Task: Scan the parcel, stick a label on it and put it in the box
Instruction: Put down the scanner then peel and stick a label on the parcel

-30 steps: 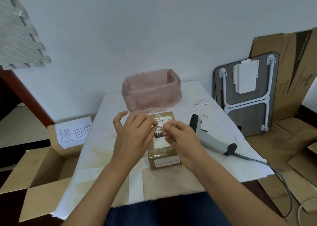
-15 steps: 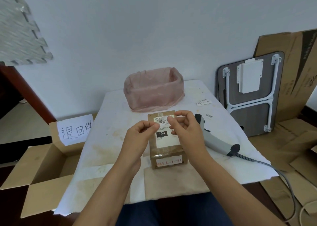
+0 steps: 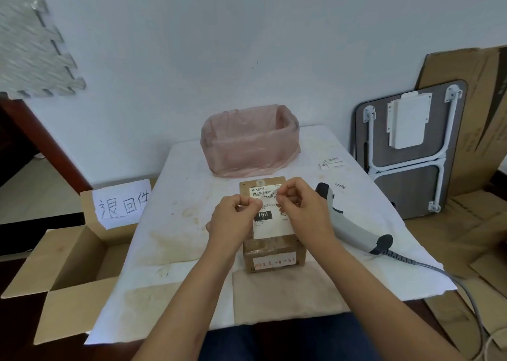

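White cloth, stained in places, covers the bench [image 3: 175,240], which is seen from above against a pale wall. Nearest, both forearms reach in over the bench's front edge. The parcel [image 3: 274,253], a small brown carton, lies flat at the middle of the bench, with a white shipping slip on its top and a strip with red writing on its near side. Above its far end the left hand [image 3: 233,223] and right hand [image 3: 301,209] are held close together. The fingers of each are pinched together on a small label [image 3: 270,194], apparently being peeled or readied; whether a backing is still attached cannot be told. The scanner [image 3: 351,223] lies on the bench just right of the parcel, untouched, its cable trailing off to the right. Further back, a few spare labels [image 3: 332,163] lie near the right edge, and a pink-lined bin [image 3: 247,141] stands at the far end. The box [image 3: 68,264] sits open on the floor to the left.

For a good result, the label should be kept taut by its ends, lowered onto bare carton clear of the barcode, and pressed down from one end to the other so no crease is trapped.
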### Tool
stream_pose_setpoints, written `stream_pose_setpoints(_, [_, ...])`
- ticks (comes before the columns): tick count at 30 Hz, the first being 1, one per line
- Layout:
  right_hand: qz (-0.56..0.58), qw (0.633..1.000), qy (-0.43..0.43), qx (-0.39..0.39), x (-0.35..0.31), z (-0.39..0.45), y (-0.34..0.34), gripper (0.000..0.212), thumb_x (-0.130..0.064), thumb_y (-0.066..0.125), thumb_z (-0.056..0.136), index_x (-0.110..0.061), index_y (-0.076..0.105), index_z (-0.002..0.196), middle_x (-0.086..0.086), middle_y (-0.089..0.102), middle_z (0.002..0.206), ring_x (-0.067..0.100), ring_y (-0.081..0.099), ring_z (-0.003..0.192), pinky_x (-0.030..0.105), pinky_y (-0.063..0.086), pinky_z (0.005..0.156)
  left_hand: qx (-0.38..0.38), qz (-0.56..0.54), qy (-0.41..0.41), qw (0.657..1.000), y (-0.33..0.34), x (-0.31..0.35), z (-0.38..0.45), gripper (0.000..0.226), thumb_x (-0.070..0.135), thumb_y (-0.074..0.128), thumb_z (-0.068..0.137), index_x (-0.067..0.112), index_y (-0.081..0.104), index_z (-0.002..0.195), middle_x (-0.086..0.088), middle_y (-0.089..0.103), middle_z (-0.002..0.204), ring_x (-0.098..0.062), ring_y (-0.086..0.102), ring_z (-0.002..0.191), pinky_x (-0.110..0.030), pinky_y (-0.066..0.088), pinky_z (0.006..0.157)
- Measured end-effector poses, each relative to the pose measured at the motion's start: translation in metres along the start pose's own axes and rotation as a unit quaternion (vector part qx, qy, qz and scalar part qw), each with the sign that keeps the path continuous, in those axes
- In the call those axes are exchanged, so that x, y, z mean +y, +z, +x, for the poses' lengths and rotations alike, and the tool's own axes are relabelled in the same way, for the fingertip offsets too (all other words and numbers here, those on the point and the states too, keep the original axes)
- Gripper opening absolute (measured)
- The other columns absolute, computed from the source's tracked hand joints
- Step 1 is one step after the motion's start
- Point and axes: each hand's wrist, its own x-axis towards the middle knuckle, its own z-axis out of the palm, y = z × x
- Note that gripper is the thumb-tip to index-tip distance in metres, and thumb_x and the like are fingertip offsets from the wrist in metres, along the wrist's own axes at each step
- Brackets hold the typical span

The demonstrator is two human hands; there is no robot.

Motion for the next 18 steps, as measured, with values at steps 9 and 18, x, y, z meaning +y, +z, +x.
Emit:
stream_pose_setpoints(9, [-0.127, 0.986, 0.04, -0.101, 0.003, 0.027, -0.008, 0.015, -0.009, 0.062, 0.087, -0.015, 0.074, 0.092, -0.007, 0.066, 0.077, 0.008, 0.062, 0.073, 0.024, 0.053, 0.077, 0.043, 0.169, 0.087, 0.981, 0.001, -0.012, 0.018, 0.006, 0.045, 0.064, 0.084, 0.039, 0.063, 0.082, 0.016, 0.065, 0.098, -0.005, 0.057, 0.094, -0.033, 0.021, 0.085])
stream_pose_setpoints(18, [-0.175, 0.976, 0.002, -0.126, 0.008, 0.032, -0.008, 0.015, -0.009, 0.061, 0.087, -0.016, 0.074, 0.091, -0.009, 0.065, 0.077, 0.004, 0.06, 0.069, 0.025, 0.054, 0.078, 0.043, 0.215, 0.149, 0.964, 0.013, -0.017, 0.029, 0.012, 0.049, 0.065, 0.083, 0.039, 0.064, 0.077, 0.014, 0.059, 0.081, -0.001, 0.055, 0.085, -0.034, 0.025, 0.089])
